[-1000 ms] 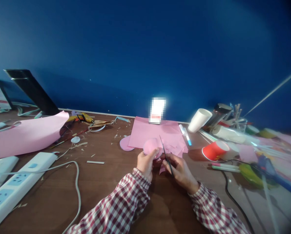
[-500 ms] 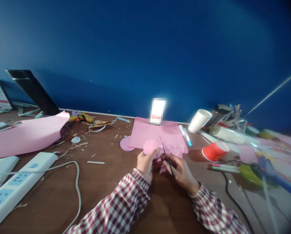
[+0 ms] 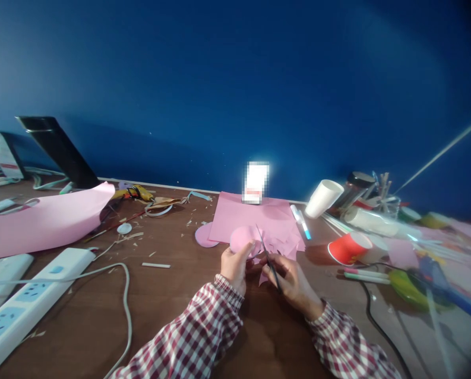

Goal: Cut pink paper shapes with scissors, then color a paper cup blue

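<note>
My left hand (image 3: 234, 265) pinches a round pink paper piece (image 3: 241, 238) and holds it up above the brown table (image 3: 172, 295). My right hand (image 3: 293, 278) grips small dark scissors (image 3: 267, 256), with the blades pointing up at the paper's right edge. Both hands are closed and nearly touch. A pink trimmed scrap hangs between them. Behind them lies a flat pink sheet (image 3: 243, 216) with cut-out offcuts and a pink half disc (image 3: 203, 235) at its left.
White power strips (image 3: 26, 297) and a cable (image 3: 123, 295) lie at the left, beside a large curled pink sheet (image 3: 41, 218). A red cup (image 3: 348, 247), a white cup (image 3: 323, 198), markers, a jar and a black cable (image 3: 378, 321) crowd the right. Paper shavings litter the middle.
The hands and scissors have barely moved; the blades have tipped slightly left into the paper. The view has shifted down a little.
</note>
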### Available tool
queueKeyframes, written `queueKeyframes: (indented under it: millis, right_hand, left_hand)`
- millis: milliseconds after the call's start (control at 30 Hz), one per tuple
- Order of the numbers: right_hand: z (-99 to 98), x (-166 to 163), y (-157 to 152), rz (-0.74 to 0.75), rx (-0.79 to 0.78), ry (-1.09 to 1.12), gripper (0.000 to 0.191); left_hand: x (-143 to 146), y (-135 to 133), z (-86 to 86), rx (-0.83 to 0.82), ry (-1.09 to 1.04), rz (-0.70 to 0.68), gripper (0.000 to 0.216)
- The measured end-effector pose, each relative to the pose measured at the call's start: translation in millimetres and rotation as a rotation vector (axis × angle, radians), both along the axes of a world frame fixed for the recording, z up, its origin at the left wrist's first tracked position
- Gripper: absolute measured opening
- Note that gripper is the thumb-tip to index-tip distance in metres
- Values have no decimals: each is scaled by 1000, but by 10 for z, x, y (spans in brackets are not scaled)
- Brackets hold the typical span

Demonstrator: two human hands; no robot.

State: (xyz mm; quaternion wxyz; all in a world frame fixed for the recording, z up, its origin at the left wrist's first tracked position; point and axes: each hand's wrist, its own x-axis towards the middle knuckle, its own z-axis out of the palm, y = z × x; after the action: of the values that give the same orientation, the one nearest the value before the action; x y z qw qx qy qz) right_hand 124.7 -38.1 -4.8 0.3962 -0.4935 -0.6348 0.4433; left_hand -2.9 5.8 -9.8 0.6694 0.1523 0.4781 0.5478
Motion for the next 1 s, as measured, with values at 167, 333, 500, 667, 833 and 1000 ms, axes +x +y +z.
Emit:
queueKeyframes:
  millis: [167, 333, 500, 667, 833, 1000]
  right_hand:
    - [-43, 2, 5, 1, -39, 41, 23]
    - [-74, 10, 11, 4, -31, 61, 23]
    - [-60, 14, 8, 2, -32, 71, 22]
    - [-38, 11, 0, -11, -24, 40, 22]
    - [-25, 4, -2, 0, -22, 51, 22]
    - [-40, 11, 1, 0, -25, 64, 21]
  left_hand:
    - [13, -29, 40, 5, -34, -16, 37]
    - [26, -50, 53, 12, -63, -32, 36]
    - [28, -50, 22, 13, -79, -40, 38]
    - [26, -40, -15, 19, -53, -41, 40]
    - [29, -32, -26, 20, -42, -36, 42]
    - [35, -36, -22, 13, -44, -29, 42]
